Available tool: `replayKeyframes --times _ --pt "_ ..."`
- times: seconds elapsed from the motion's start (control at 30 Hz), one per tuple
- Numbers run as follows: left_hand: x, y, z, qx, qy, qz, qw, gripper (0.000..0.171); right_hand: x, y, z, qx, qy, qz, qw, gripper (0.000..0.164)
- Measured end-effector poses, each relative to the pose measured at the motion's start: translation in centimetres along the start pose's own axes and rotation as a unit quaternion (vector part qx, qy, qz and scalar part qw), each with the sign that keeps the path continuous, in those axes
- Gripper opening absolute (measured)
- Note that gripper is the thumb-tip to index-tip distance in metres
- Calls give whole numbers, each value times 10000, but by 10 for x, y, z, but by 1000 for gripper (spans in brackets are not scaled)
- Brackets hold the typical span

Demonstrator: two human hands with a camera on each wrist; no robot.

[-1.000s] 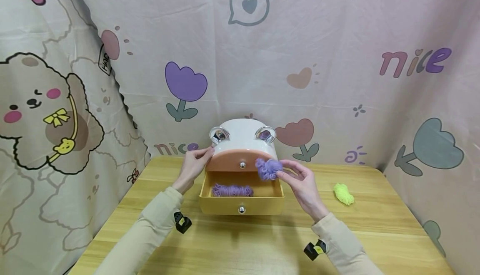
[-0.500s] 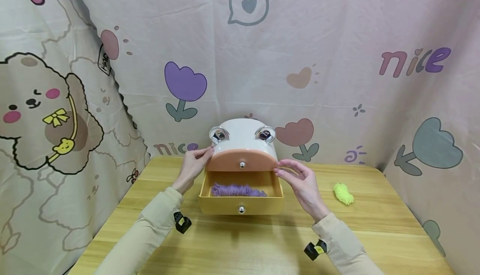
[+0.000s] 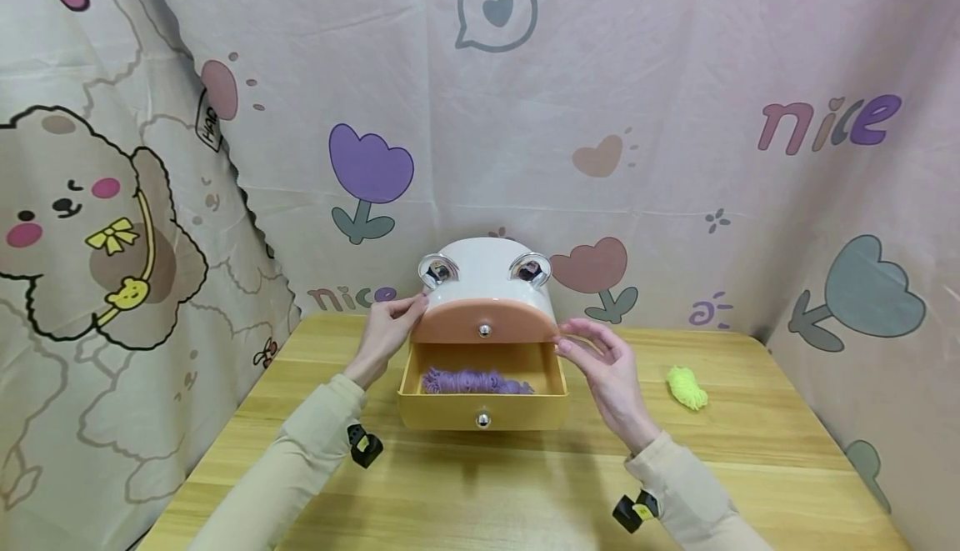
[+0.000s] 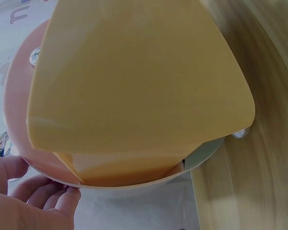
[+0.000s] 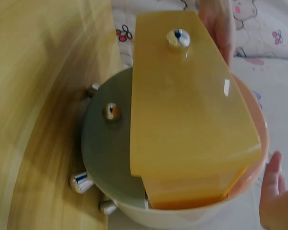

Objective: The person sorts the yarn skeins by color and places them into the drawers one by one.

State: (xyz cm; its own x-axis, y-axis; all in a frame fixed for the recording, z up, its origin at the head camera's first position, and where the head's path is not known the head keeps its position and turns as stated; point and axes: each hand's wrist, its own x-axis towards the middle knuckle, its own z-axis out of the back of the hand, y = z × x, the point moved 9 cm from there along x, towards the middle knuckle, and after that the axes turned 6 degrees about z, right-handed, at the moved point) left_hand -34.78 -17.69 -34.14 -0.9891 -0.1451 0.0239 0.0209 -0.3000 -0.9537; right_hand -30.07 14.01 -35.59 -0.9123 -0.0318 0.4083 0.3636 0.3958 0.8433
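Note:
A small frog-shaped drawer cabinet (image 3: pixel 484 284) with a white top and shiny eyes stands on the table. Its yellow drawer (image 3: pixel 483 419) is pulled out, below a closed peach drawer (image 3: pixel 457 324). Inside lie two purple yarn skeins, a long one (image 3: pixel 463 382) and a smaller one (image 3: pixel 517 388) to its right. My left hand (image 3: pixel 388 333) grips the cabinet's left edge; in the left wrist view its thumb and curled fingertips meet the rim. My right hand (image 3: pixel 609 380) is beside the cabinet's right edge, fingers relaxed and holding nothing.
A neon-yellow yarn skein (image 3: pixel 686 388) lies on the wooden table (image 3: pixel 465 501), to the right. Printed cloth (image 3: pixel 480 117) hangs behind the table and along its sides. In the right wrist view a green drawer (image 5: pixel 108 148) shows under the yellow one.
The right hand let go of the smaller purple yarn skein, which dropped into the yellow drawer beside the other. Then that hand shifted slightly right. The left hand stayed on the cabinet.

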Motion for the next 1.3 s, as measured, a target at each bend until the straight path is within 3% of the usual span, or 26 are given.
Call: replayKeyframes --times 0.2,0.6,1.0,1.3 --pt "-2 -2 0 -56 22 -41 10000 41 -9 6 0 -306 -529 137 9980 36" --pt "-1 -1 1 -57 -10 -97 9999 40 -30 14 -13 -517 -365 414 9971 36" --pt "-2 -3 0 -52 0 -69 10000 40 -66 -4 -42 -319 491 471 9972 43" --pt "-1 -2 0 -56 19 -73 10000 41 -75 -31 -49 -518 863 17 9949 44"
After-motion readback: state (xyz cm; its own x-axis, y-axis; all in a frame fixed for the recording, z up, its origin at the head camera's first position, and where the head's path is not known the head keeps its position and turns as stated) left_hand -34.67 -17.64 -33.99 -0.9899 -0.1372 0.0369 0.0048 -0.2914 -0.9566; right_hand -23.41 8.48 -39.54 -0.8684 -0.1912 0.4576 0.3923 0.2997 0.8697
